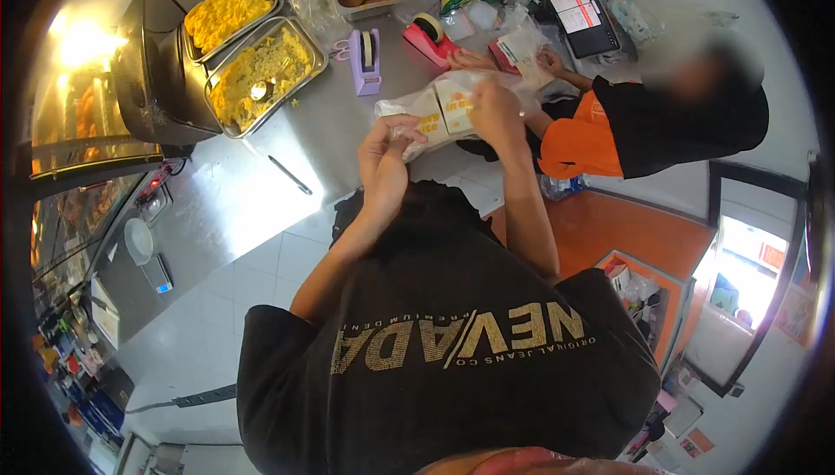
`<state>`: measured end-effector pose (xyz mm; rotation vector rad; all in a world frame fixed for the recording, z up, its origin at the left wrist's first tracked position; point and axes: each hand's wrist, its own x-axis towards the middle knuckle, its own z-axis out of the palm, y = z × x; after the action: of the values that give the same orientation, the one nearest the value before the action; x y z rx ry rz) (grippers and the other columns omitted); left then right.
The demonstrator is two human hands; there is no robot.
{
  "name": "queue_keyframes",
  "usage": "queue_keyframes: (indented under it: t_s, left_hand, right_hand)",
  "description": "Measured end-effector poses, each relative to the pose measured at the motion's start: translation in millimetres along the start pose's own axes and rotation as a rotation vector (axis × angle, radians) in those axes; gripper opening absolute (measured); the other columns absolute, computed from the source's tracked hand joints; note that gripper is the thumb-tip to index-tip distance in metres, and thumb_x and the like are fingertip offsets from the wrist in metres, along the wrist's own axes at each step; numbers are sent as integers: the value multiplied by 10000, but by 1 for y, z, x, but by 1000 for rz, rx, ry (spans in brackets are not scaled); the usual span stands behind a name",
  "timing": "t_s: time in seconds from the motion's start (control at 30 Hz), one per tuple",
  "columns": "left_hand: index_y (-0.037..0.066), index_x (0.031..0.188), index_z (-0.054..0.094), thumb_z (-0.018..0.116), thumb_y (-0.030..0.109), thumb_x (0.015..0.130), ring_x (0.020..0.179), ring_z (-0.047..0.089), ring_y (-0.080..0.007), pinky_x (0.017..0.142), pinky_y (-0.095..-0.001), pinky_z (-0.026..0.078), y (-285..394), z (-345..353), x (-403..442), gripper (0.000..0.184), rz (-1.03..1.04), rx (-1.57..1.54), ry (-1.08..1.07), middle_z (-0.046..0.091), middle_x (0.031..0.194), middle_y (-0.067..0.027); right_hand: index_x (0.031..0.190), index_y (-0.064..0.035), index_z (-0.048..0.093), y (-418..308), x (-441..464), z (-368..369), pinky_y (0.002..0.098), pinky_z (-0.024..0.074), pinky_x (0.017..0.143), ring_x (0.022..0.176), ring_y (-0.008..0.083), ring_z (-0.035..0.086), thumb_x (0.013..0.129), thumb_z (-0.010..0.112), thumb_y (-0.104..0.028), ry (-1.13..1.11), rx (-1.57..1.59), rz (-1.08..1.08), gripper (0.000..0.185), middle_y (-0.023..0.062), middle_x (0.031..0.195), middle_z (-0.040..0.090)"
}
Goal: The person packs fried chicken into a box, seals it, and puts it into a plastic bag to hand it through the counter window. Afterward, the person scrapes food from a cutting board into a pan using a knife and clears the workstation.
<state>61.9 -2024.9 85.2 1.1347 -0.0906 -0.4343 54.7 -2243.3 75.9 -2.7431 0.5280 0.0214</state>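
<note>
A clear plastic bag (389, 110) with white boxes (456, 103) bearing yellow print lies in front of my chest at the counter's edge. On its left side, the fingers of my left hand (387, 155) pinch the plastic. My right hand (497, 111) is closed at the right part of the bag, and its fingertips are partly hidden. A purple tape dispenser (365, 63) stands just beyond the bag, and a red tape dispenser (429, 41) is to its right.
Two metal trays of yellow food (230, 14) (265, 75) stand at the left. A pen (290, 175) lies on the metal counter (209, 181). A co-worker (670, 118) at the right holds a small package (513, 50). A black tablet (583, 18) stands behind.
</note>
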Motion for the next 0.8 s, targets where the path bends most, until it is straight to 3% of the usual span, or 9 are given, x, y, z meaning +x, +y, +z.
queue_keyframes:
  t_s: [0.07,0.1,0.2,0.3,0.4,0.53,0.63,0.73,0.8]
  left_hand:
    - [-7,1090,686,407,-175,828,857,605,-140,891,-298,465,-10,-5,3,418,80,-6,-123,634,1053,-83]
    - [-3,1104,691,404,-170,831,865,601,-138,883,-288,459,-10,-2,2,430,59,8,-122,633,1056,-79]
    - [7,1134,698,400,-160,838,883,595,-135,865,-264,448,1,10,5,452,-12,75,-125,629,1071,-73]
    - [8,1139,696,400,-156,845,884,600,-134,853,-257,450,11,16,7,449,-93,127,-130,618,1093,-77]
    - [7,1141,696,400,-155,847,888,608,-129,837,-253,448,11,15,9,448,-117,99,-148,601,1104,-76]
    - [6,1144,695,405,-149,848,883,616,-119,804,-243,438,6,17,15,442,-98,100,-200,583,1073,-76]
    - [-2,1141,693,411,-140,850,869,618,-115,785,-243,438,11,25,10,428,-188,90,-197,578,1058,-76]
    - [-12,1140,690,423,-131,851,862,623,-118,786,-249,443,14,25,12,412,-243,95,-176,579,1066,-74]
    - [-19,1141,687,432,-126,853,864,625,-119,790,-252,446,11,23,16,399,-221,100,-186,581,1087,-76]
  right_hand:
    - [1005,-25,544,16,-1,-6,527,485,769,873,437,644,797,628,-20,162,27,69,225,237,874,666]
    - [1128,-25,512,30,0,4,519,491,797,922,440,647,802,620,-26,122,-68,95,343,249,933,677]
    - [1187,-11,504,46,11,19,511,497,820,978,421,652,821,610,-62,80,-121,193,385,261,993,681]
    - [1139,27,565,44,13,17,491,506,857,1011,410,656,829,656,-183,20,-125,313,385,286,1009,677]
    - [1049,46,637,71,19,12,478,513,872,1003,403,665,812,708,-317,-56,-80,11,439,293,999,676]
    - [1040,49,673,56,22,-10,470,516,878,1005,401,668,818,713,-388,-25,-41,160,492,294,1035,672]
    - [1129,25,668,93,36,33,472,518,874,1015,396,670,864,689,-368,20,-200,217,474,261,1064,687]
    - [1143,14,666,77,23,20,443,528,860,992,362,692,870,704,-302,-39,-81,319,419,242,1064,700]
    - [1151,14,662,99,27,37,414,533,837,956,327,705,869,713,-260,-44,164,152,397,228,1046,709]
